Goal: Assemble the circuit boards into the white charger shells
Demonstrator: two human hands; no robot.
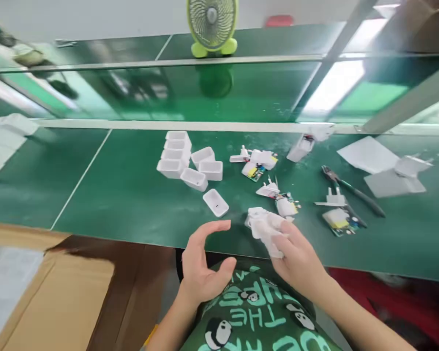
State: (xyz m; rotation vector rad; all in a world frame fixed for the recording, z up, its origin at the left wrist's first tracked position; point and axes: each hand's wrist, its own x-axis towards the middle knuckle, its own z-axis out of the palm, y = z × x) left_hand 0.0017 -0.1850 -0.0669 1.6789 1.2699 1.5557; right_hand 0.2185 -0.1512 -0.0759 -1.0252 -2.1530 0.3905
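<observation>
Green worktop (131, 195) with a small fan (212, 24) at the back carries a group of empty white shells (185, 161), plug pieces w/ circuit boards (285, 204) and pliers (351, 190). Just above its near edge the right hand (300, 263) is closed on a white charger body (265, 226), held mostly by fingertips. The left hand (201, 268) is beside it, open in a curved shape, holding nothing. Risk, I think: the grip is at one end only and has no support from below, so the body can slip and drop over the edge into the lap — also a wrist swing may knock the boards nearby.
</observation>
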